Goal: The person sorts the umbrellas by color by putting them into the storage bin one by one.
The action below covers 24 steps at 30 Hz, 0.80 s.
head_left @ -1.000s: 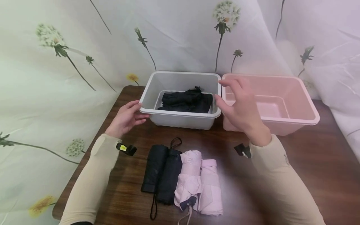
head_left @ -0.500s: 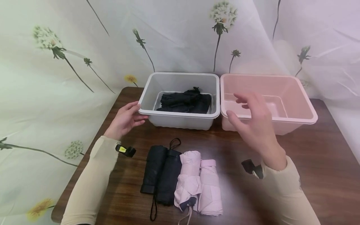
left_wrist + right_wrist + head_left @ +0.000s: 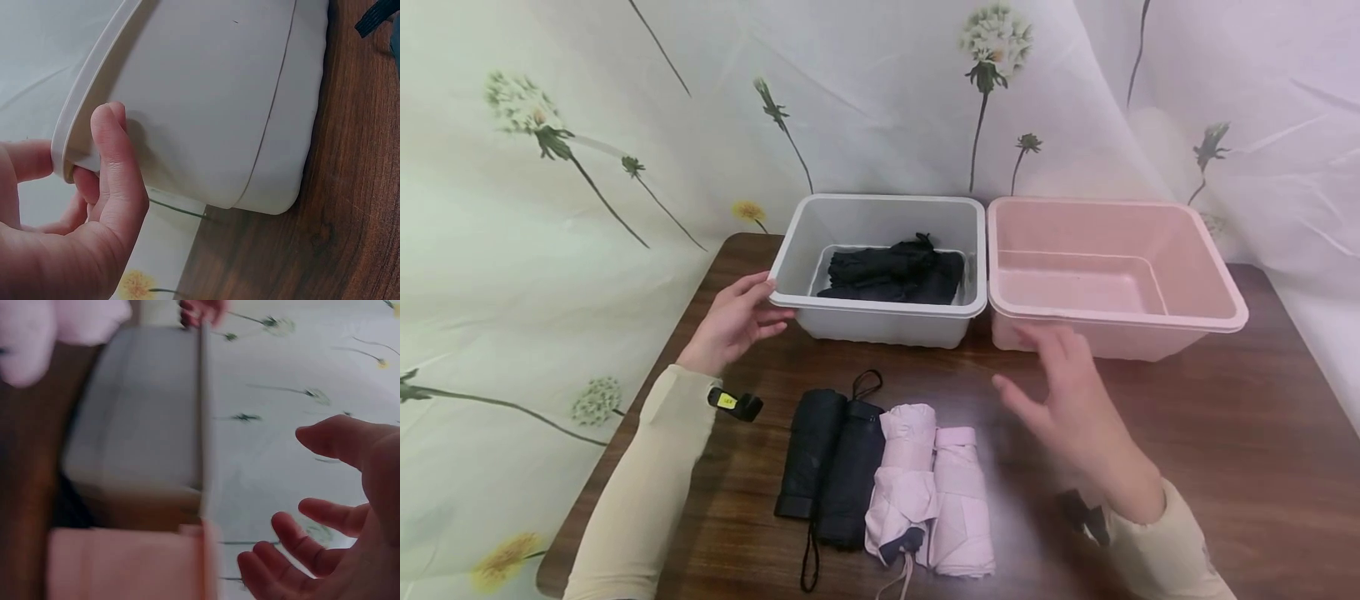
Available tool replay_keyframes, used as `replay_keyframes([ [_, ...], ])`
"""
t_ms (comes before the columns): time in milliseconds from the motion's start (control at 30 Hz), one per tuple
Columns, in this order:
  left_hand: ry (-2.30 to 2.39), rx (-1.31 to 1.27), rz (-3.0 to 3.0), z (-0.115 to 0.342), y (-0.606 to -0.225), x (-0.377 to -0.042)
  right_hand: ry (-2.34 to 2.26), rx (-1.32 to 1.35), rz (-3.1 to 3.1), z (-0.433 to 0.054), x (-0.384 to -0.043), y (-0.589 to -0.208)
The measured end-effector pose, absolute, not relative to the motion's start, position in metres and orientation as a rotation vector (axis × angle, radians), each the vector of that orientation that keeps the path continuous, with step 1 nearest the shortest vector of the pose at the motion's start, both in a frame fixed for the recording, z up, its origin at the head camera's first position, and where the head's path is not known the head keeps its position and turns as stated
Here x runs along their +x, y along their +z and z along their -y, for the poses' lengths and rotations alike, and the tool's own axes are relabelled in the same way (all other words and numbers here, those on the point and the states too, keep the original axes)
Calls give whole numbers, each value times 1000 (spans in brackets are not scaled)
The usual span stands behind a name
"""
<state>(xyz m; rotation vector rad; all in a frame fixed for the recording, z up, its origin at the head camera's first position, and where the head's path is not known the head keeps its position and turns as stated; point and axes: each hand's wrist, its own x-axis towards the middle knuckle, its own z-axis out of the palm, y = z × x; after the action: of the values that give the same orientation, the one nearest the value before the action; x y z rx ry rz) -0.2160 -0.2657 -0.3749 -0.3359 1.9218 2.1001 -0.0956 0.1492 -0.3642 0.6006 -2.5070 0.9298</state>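
My left hand [image 3: 730,323] pinches the front left corner of the grey plastic bin [image 3: 880,321]; in the left wrist view its thumb and fingers [image 3: 122,169] lie on either side of the rim. Inside that bin are black folded umbrellas [image 3: 887,265]. My right hand [image 3: 1078,408] holds nothing, its fingers spread loosely over the table in front of the pink bin [image 3: 1120,340]. To its left lie two pink folded umbrellas, one with a cord [image 3: 904,483] and one at the right end [image 3: 958,500]. Beside them are two black folded umbrellas, the outer [image 3: 811,450] and the inner [image 3: 853,475].
Both bins stand side by side at the back of the dark wooden table [image 3: 737,517]. Behind them hangs a pale curtain [image 3: 880,100] printed with dandelions. Nothing shows inside the pink bin.
My right hand has drawn back from the grey bin's right rim, passing over the pink bin and down toward me. My left hand stays on the grey bin's corner.
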Motion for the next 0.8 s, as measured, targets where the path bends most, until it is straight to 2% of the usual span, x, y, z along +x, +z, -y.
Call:
replay_keyframes([
  [400,2087,-326,-1943,265,-376,-216,888,424,2892,-121,-64,-434],
  [800,2116,-324,-1899,265,-374,-216,1050,328,3107,-103,-51,-445],
])
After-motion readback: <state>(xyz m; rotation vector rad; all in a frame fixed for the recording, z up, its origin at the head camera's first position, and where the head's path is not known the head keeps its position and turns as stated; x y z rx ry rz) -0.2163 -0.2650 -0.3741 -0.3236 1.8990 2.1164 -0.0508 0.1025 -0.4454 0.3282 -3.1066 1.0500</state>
